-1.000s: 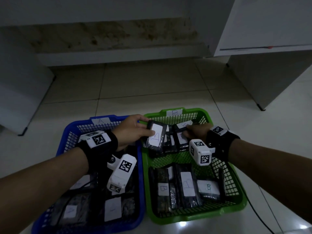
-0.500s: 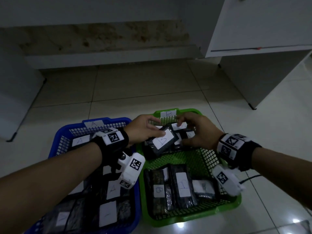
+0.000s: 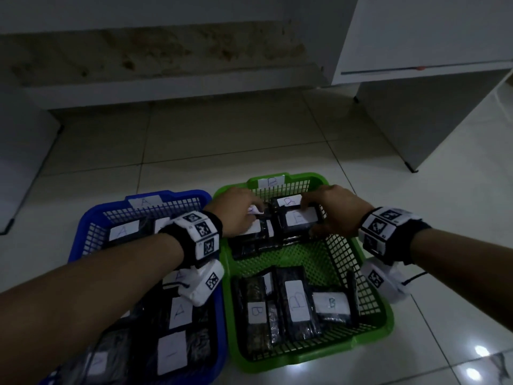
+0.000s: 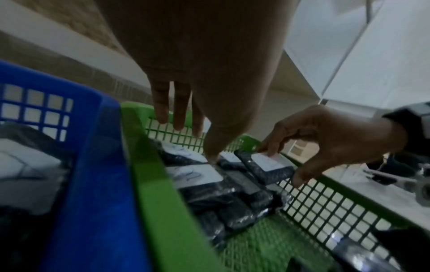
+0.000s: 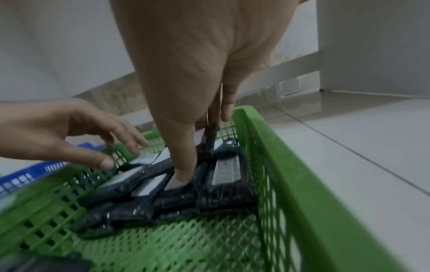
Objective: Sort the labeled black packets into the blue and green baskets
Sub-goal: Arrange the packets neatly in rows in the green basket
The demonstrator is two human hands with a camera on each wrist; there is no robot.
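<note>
The blue basket (image 3: 75, 240) marked A stands on the left and holds black packets with A labels (image 3: 180, 309). Beside it on the right is the green basket (image 3: 311, 359) marked B. Both hands are at its far end. My right hand (image 3: 312, 218) pinches a black B packet (image 3: 298, 218) between fingers and thumb, low over the other packets there; the left wrist view shows this grip on the packet (image 4: 267, 167). My left hand (image 3: 254, 218) has straight fingers, and its thumb touches a neighbouring packet's label (image 4: 193, 173).
More B packets (image 3: 297, 301) lie at the green basket's near end, with bare mesh floor between the two groups. A white cabinet (image 3: 416, 120) stands at the back right and a low ledge (image 3: 166, 90) runs along the wall. A cable (image 3: 413, 277) trails right of the green basket.
A second ago my left hand held the B packet above the green basket. My right hand has taken it and brought it down at the far end; the left hand has let go.
</note>
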